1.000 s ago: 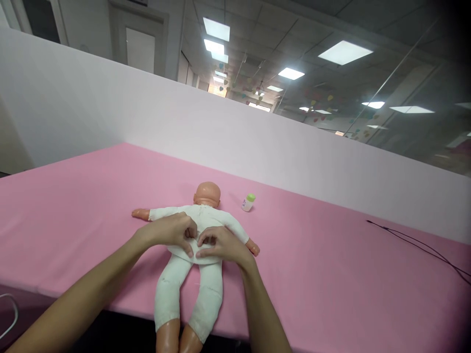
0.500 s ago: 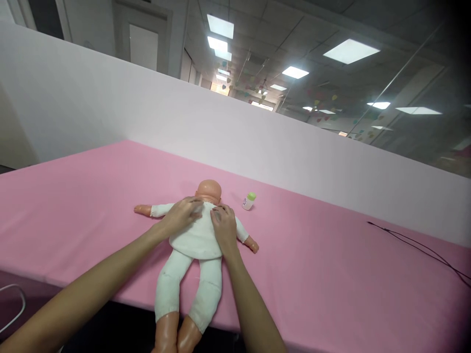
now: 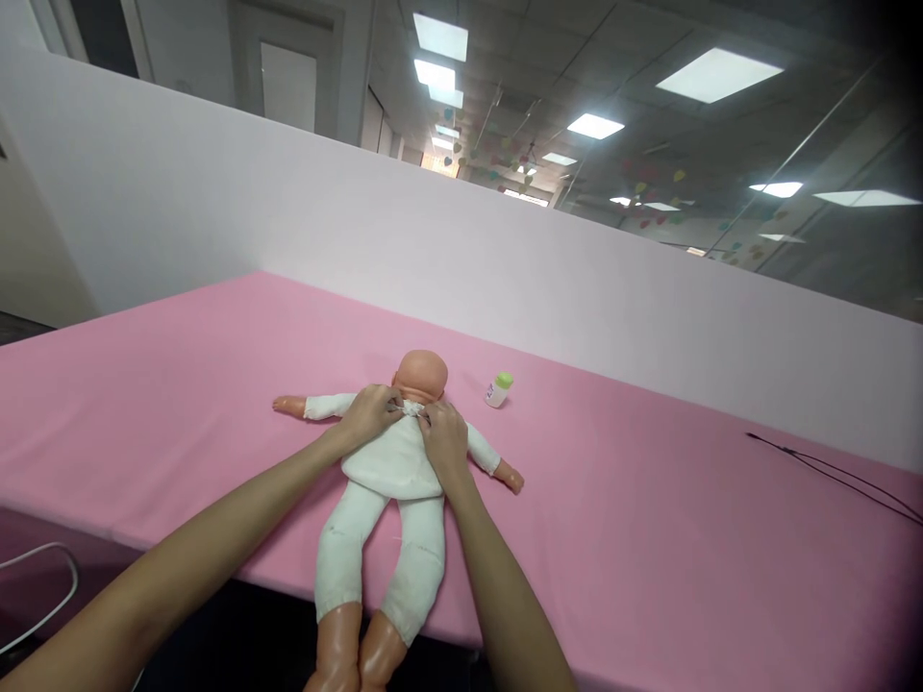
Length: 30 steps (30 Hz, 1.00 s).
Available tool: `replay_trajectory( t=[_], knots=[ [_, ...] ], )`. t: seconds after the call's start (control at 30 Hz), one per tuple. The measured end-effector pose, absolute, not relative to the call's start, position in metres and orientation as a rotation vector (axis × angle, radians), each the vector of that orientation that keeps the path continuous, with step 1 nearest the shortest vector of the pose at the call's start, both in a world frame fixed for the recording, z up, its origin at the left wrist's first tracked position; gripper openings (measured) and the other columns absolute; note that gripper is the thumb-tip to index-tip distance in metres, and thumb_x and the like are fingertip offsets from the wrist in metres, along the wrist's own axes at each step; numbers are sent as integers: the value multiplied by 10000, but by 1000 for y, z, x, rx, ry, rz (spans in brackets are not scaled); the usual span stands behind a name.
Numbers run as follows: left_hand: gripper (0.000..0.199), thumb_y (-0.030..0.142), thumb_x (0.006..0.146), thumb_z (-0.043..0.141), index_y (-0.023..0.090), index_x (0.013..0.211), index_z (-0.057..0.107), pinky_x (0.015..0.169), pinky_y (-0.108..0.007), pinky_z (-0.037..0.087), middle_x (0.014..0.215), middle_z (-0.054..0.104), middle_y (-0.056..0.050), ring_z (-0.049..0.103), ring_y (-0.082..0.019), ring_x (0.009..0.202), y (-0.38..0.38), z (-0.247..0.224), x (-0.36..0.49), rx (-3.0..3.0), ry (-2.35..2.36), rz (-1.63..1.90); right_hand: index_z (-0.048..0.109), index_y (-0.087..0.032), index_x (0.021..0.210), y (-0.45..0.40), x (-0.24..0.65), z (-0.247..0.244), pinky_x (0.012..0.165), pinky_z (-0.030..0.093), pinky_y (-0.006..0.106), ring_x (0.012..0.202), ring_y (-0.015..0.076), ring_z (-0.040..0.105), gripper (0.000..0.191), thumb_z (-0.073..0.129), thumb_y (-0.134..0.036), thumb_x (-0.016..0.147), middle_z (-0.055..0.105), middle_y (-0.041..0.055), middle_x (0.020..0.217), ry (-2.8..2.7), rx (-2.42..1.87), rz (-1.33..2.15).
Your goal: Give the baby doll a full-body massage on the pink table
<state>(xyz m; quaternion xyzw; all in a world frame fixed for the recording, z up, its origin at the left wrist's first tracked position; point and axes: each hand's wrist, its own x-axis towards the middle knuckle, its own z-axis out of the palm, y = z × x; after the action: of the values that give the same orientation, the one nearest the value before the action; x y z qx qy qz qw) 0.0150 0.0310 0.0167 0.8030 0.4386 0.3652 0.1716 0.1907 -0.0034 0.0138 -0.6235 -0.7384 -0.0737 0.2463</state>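
A baby doll [image 3: 396,466] with a white cloth body lies on the pink table cover [image 3: 635,500], the back of its bald head toward the far wall and its arms spread. At the left of its neck, my left hand [image 3: 373,415] pinches a thin white string. My right hand [image 3: 445,437] is closed on the string's other side, just right of the neck. Between my hands the white cloth is gathered at the collar. The doll's lower legs hang past the table's front edge.
A small bottle [image 3: 499,389] with a green cap stands right of the doll's head. Black cables [image 3: 829,469] lie at the far right. A white wall [image 3: 505,259] borders the back of the table. A white cable [image 3: 68,577] shows at lower left.
Both hands have closed at the doll's collar, and a string and gathered cloth now show between them. The whole view has shifted slightly.
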Motion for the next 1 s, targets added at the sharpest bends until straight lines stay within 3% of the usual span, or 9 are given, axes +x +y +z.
replay_trajectory(
  t=[0.17,0.33,0.43,0.5,0.67,0.83,1.0],
  knots=[
    [147,75,890,597,170,830,693,821,-351,470,984,685,-96,603,-248,951,24,13,17,2514,1243,1210,725,-204,967,-10,189,17,877,454,371,995,259,597,244,493,-149,1016,713,95,1052,-2023,-1516,-218],
    [267,179,962,531,189,763,708,749,-325,456,817,690,-60,637,-215,808,17,26,4,2528,1132,930,738,-222,1034,-24,193,30,888,485,336,979,217,656,222,517,-238,1035,747,61,1069,-2059,-1389,184],
    [166,242,894,617,222,776,733,691,-305,428,779,695,-27,653,-214,791,15,36,-3,2516,1114,757,748,-240,1120,-31,196,39,906,478,325,1004,207,671,206,578,-269,1008,759,51,1120,-2079,-1389,329],
    [116,231,846,648,237,782,744,663,-301,411,807,709,-21,659,-217,796,15,39,-2,2509,1154,696,766,-239,1069,-32,194,42,864,473,315,952,201,677,203,580,-220,991,768,48,1070,-2097,-1462,331],
    [193,161,834,615,209,666,698,659,-335,411,754,692,-49,631,-224,712,14,36,13,2565,1336,662,746,-219,839,-26,182,38,755,451,299,837,195,652,211,588,-128,945,749,44,924,-2097,-1640,183],
    [221,57,874,532,182,830,709,813,-383,457,958,688,-98,624,-264,920,7,26,16,2683,1154,958,703,-198,886,-28,179,35,795,480,319,907,215,643,180,559,-111,949,712,77,1017,-2076,-1536,60],
    [260,185,945,533,193,707,637,649,-328,418,704,627,-18,574,-187,683,-1,33,-1,2479,1052,869,724,-214,891,-40,191,45,772,487,318,836,203,667,196,546,-214,973,749,31,907,-2064,-1458,371]
  ],
)
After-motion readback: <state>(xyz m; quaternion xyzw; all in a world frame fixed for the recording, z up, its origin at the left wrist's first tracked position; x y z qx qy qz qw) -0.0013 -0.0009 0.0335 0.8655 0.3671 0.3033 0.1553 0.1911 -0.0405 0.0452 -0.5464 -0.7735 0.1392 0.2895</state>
